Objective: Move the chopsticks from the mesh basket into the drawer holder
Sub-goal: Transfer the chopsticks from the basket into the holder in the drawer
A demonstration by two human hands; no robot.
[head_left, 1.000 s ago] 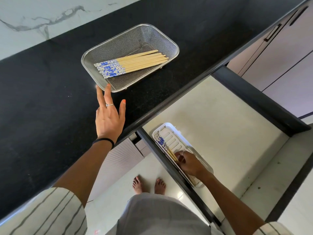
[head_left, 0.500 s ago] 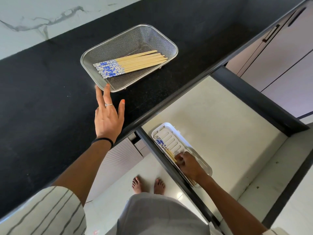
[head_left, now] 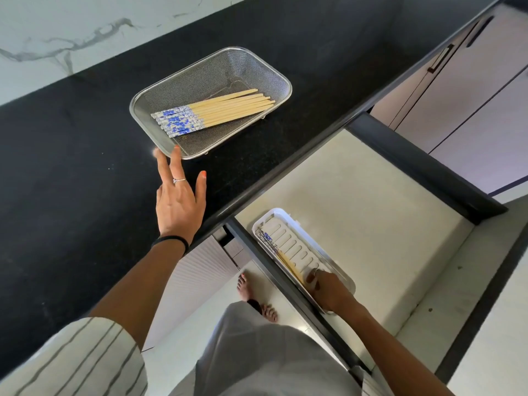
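A steel mesh basket (head_left: pixel 251 67) sits on the black counter and holds several wooden chopsticks (head_left: pixel 217 111) with blue-and-white patterned ends. My left hand (head_left: pixel 180 198) is open above the counter, its fingertips at the basket's near rim. Down in the open drawer lies a white slotted holder (head_left: pixel 288 240) with a few chopsticks (head_left: pixel 281 257) along its left side. My right hand (head_left: pixel 328 287) rests at the holder's near end, fingers curled on the tips of those chopsticks.
The black counter (head_left: pixel 71 167) runs along the left, with a marble wall behind it. The drawer (head_left: pixel 357 195) has a pale floor and dark side rails. Pale cabinet doors (head_left: pixel 471 90) stand at the right. Bare feet (head_left: pixel 257 295) show on the floor below.
My right hand slid a little toward the near end of the holder. My left hand stayed at the basket's near rim.
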